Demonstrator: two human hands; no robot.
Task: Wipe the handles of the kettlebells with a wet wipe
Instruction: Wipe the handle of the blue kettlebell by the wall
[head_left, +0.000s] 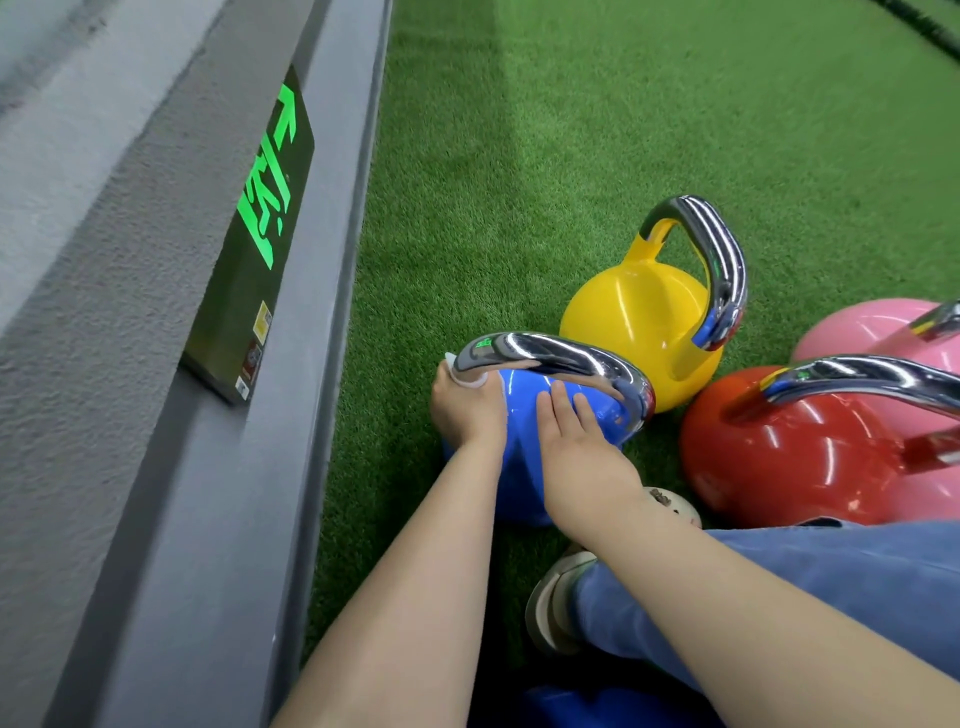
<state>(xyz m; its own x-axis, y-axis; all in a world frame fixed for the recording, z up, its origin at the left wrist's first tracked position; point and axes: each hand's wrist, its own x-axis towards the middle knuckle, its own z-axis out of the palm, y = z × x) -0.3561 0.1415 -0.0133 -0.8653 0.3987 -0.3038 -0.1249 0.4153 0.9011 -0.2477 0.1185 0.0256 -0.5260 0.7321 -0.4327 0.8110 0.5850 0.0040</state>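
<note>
A blue kettlebell (524, 415) with a chrome handle (561, 358) stands on the green turf. My left hand (465, 408) grips the left end of that handle with a white wet wipe (467, 378) wrapped around it. My right hand (576, 441) lies flat on the blue body, fingers together, just under the handle. Behind stands a yellow kettlebell (634, 322) with its chrome handle (711, 260) upright. To the right are a red kettlebell (795, 452) and a pink kettlebell (872, 327), both with chrome handles.
A grey wall (130, 364) runs along the left with a lit green exit sign (260, 228) near floor level. Green turf (623, 130) stretches ahead. My jeans leg (779, 587) and shoe (550, 608) are at the lower right. Another blue object (597, 706) sits at the bottom edge.
</note>
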